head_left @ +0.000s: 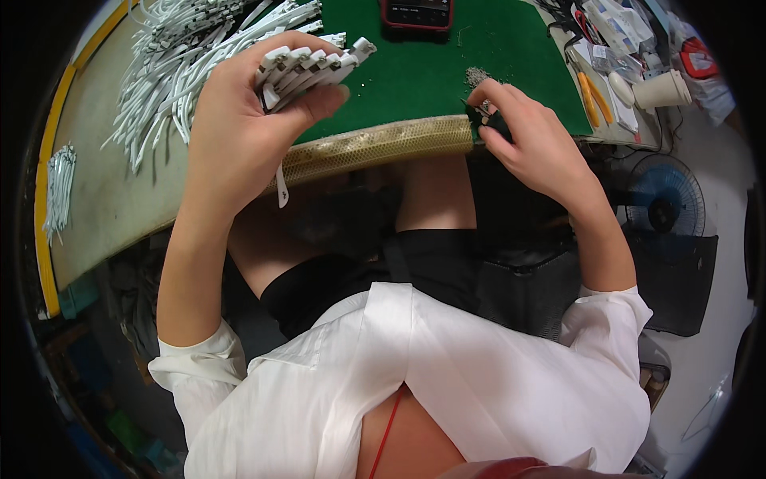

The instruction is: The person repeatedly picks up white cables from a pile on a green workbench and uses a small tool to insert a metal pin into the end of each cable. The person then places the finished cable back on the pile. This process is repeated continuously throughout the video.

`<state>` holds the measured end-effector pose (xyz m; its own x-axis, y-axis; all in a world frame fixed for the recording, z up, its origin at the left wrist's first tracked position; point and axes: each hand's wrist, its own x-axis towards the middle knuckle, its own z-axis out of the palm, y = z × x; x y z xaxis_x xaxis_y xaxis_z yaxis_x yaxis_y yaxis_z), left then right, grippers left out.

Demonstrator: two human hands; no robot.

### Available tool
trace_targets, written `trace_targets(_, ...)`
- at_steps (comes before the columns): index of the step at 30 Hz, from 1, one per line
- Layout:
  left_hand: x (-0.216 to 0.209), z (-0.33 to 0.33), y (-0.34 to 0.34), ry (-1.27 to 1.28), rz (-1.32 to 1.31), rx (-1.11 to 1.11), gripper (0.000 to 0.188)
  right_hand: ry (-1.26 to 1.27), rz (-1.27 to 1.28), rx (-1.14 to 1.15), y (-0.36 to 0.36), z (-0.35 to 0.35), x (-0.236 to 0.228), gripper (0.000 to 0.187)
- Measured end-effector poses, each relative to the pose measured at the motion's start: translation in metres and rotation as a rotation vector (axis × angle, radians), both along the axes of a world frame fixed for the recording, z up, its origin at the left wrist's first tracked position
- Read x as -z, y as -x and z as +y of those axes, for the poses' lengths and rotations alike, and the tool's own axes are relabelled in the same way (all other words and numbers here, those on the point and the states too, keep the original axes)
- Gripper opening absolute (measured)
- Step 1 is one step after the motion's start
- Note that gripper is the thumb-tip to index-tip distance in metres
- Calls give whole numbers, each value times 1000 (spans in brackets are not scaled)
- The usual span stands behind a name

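My left hand (pixel 239 120) is raised above the near side of the table, its fingers and thumb wrapped round a row of white cable ends (pixel 307 72). Their flat white heads fan side by side and carry small metal bits at the tips. A white tail (pixel 282 188) hangs below that hand. At the right end of the table's front edge, my right hand (pixel 531 140) has its thumb and forefinger curled together by a small dark object. I cannot make out what they pinch. Just beyond the fingers lies a pile of tiny grey metal pieces (pixel 476 76).
Many white cables (pixel 171 72) heap at the back left, with a smaller bundle (pixel 60 191) at the far left. Green cloth (pixel 399 88) covers the middle; a mesh-covered roll (pixel 383 148) edges it. A phone (pixel 416 14), orange-handled pliers (pixel 592 100), white cup (pixel 662 89) and fan (pixel 666 199) are around.
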<state>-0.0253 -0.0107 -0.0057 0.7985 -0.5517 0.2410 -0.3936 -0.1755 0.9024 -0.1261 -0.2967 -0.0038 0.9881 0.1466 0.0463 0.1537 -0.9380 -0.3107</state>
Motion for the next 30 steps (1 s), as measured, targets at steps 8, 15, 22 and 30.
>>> trace_targets(8,6,0,1,149,-26,-62,34,14,-9,-16,-5,0,3,25)
trace_targets(15,4,3,3,87,-57,-50,36,28,64,44,-6,5,0,27)
trace_targets(22,3,5,3,37,-47,-34,34,8,-13,-37,-9,3,4,26)
trace_targets(30,4,5,6,49,-58,-52,34,29,17,-42,-10,5,3,26)
